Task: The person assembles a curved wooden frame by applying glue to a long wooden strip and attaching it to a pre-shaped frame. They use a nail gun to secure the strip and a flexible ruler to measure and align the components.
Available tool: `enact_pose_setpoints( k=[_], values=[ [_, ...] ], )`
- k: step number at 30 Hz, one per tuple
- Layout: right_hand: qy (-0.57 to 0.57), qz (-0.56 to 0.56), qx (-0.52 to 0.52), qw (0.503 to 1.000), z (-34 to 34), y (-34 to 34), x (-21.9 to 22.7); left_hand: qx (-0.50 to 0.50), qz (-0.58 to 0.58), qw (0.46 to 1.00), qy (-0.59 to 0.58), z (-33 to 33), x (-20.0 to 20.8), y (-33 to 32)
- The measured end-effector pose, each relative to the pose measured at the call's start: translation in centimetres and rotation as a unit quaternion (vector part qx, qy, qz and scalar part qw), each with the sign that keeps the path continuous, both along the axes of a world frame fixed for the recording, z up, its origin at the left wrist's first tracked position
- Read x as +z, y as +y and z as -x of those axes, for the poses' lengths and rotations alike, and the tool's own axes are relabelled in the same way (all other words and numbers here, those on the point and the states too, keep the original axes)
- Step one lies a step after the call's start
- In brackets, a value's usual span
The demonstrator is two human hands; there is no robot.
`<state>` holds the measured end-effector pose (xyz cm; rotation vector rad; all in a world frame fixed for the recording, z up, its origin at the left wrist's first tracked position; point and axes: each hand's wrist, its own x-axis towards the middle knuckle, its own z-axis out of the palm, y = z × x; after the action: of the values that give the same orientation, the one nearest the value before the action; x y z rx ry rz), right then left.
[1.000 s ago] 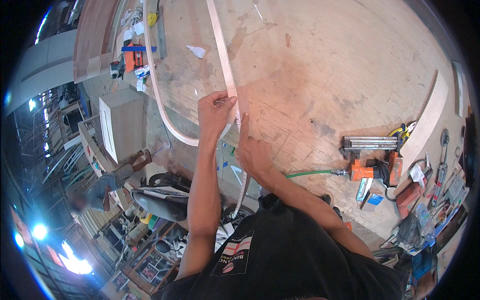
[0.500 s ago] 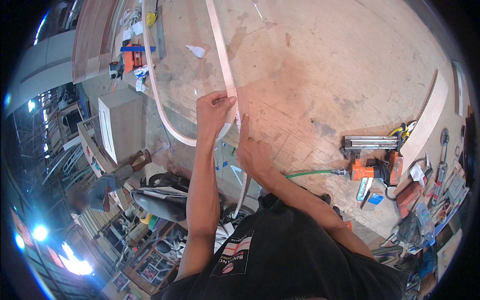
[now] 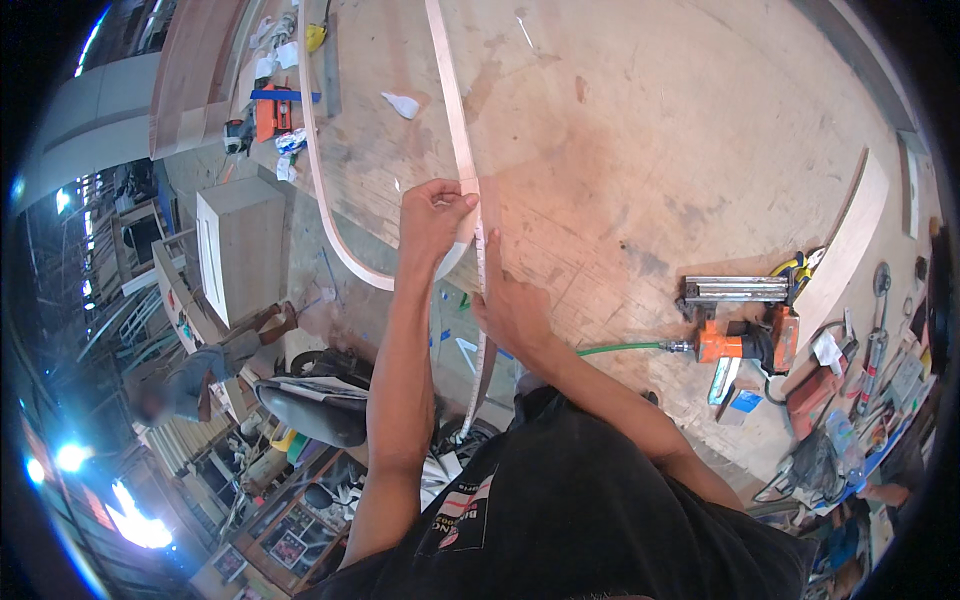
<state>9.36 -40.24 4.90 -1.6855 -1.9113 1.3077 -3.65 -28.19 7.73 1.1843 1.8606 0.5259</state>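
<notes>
A U-shaped bent wooden strip (image 3: 322,205) stands on edge at the workbench, its curve reaching past the bench's near edge. My left hand (image 3: 432,225) is closed in a pinch, holding a white measuring tape (image 3: 475,395) against the strip's right-hand leg (image 3: 455,115). From that pinch the tape runs toward me and hangs below the bench edge. My right hand (image 3: 515,312) has the tape between thumb and index finger. Its index finger is stretched along the tape; the other fingers are curled.
An orange nail gun (image 3: 735,345) with a green hose (image 3: 625,348) lies at the right of the workbench (image 3: 620,130), near a curved wooden board (image 3: 845,235). A white bottle (image 3: 402,104) and an orange tool (image 3: 272,115) lie left. A person (image 3: 190,380) is at the far left.
My right hand has shifted slightly, and more of the tape shows between its thumb and index finger. The left hand keeps its pinch on the strip. The whole view has shifted slightly.
</notes>
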Motion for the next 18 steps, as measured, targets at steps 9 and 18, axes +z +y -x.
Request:
enact_pose_setpoints(
  k=[9, 18],
  values=[
    [0.179, 0.005, -0.12, 0.976, -2.6, 4.2, -1.2, -0.026, -0.051, 0.998, -0.011, 1.8, -3.2, -1.2],
    [0.298, -0.05, -0.126, 0.945, -0.4, 7.3, -3.5, 0.01, -0.083, 0.996, 0.011, 1.0, -3.0, -0.9]
  ],
)
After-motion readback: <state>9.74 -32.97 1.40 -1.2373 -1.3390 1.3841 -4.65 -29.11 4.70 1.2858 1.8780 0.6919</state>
